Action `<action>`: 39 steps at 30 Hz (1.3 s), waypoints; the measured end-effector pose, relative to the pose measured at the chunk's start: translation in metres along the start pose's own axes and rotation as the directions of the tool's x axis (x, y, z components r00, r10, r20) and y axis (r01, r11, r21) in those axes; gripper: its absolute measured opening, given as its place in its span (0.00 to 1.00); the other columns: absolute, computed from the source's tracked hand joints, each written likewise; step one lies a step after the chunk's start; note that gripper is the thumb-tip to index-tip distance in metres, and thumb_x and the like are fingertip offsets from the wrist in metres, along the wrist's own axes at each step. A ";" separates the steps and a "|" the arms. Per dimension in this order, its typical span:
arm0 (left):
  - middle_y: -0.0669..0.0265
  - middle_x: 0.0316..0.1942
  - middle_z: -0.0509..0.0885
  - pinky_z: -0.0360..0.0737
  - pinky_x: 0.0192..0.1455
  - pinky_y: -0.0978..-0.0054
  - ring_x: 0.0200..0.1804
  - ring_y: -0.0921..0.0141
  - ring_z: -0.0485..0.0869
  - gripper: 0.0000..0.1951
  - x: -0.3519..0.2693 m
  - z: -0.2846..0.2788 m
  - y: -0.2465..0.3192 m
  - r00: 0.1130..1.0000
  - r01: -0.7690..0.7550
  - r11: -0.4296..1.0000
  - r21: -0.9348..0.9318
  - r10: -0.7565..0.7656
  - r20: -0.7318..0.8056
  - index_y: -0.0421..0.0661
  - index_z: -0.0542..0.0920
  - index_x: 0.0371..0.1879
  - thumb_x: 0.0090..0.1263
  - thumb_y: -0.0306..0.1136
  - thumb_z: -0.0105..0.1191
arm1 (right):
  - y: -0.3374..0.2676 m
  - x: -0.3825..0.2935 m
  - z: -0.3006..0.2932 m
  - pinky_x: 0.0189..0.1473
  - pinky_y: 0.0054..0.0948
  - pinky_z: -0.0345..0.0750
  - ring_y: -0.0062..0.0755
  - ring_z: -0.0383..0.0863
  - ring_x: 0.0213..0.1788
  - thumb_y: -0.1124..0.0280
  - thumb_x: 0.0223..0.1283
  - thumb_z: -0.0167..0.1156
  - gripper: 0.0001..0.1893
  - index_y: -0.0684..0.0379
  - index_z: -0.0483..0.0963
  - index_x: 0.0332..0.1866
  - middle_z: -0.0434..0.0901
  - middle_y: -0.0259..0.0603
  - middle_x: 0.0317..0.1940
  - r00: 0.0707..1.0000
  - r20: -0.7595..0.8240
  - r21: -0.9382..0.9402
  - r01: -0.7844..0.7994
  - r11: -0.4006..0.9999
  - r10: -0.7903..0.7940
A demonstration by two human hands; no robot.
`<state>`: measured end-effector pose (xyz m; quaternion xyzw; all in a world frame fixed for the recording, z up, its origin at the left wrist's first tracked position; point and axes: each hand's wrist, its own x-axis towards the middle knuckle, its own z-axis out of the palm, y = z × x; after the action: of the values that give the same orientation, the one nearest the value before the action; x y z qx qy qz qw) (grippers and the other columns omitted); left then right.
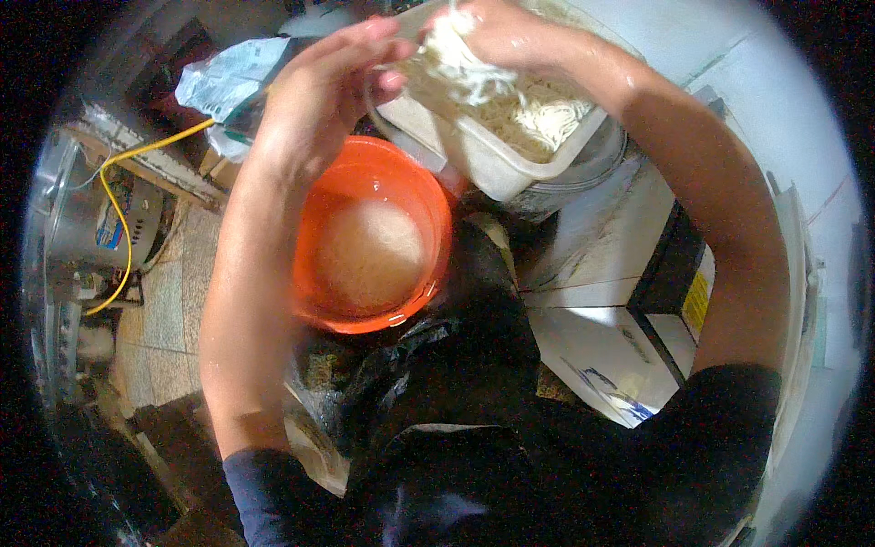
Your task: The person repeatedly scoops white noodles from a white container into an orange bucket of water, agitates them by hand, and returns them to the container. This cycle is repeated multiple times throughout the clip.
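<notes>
My right hand (489, 34) is at the top of the view, gripping a bundle of wet white noodles (472, 72) whose strands hang down. Below it is a white plastic tub (513, 171) with a tan mass inside; whether that is noodles or something else I cannot tell. On the tan mass, in the tub's near corner, lies a coiled nest of white noodles (557, 123). To the left, my left hand (348, 68) is raised beside the tub with its fingers apart, holding nothing. Under my left forearm stands an orange plastic bucket (441, 225) containing cloudy liquid.
The tub rests on a round metal vessel (581, 184). A white-and-black box (615, 362) is near my right elbow. Left are a plastic bag (236, 75), a yellow cable (126, 232) and a metal appliance (75, 212) above the tiled floor (160, 328).
</notes>
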<state>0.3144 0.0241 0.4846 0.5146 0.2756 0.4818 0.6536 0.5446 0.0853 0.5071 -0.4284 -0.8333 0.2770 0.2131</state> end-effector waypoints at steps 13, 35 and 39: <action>0.63 0.55 0.88 0.78 0.63 0.73 0.59 0.71 0.83 0.17 -0.013 -0.047 -0.079 0.998 0.037 0.857 0.514 -0.056 0.021 0.38 0.82 0.59 0.78 0.34 0.56 | 0.048 0.002 -0.031 0.49 0.36 0.82 0.35 0.85 0.42 0.71 0.61 0.61 0.22 0.63 0.79 0.61 0.86 0.50 0.37 0.943 0.295 -0.496 0.013 0.868 0.155; 0.65 0.38 0.86 0.69 0.62 0.57 0.45 0.61 0.82 0.05 -0.154 -0.298 -0.228 0.991 0.129 -0.069 0.989 -0.010 -0.130 0.49 0.85 0.34 0.62 0.33 0.61 | 0.269 0.073 0.513 0.76 0.39 0.66 0.43 0.67 0.76 0.61 0.69 0.61 0.31 0.58 0.67 0.75 0.69 0.47 0.75 0.385 0.655 -0.584 -0.289 0.759 0.650; 0.66 0.37 0.85 0.70 0.59 0.57 0.43 0.62 0.82 0.05 -0.150 -0.301 -0.223 0.986 0.164 -0.041 0.986 -0.027 -0.166 0.49 0.85 0.34 0.61 0.32 0.61 | 0.262 0.023 0.564 0.72 0.37 0.69 0.41 0.71 0.72 0.62 0.68 0.62 0.27 0.59 0.70 0.71 0.73 0.47 0.70 0.327 0.678 -0.555 -0.359 0.750 0.658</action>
<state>0.0760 0.0080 0.1587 0.7827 0.6032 0.1143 0.1023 0.3541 0.0721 -0.0849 -0.5061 -0.6762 0.3687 -0.3881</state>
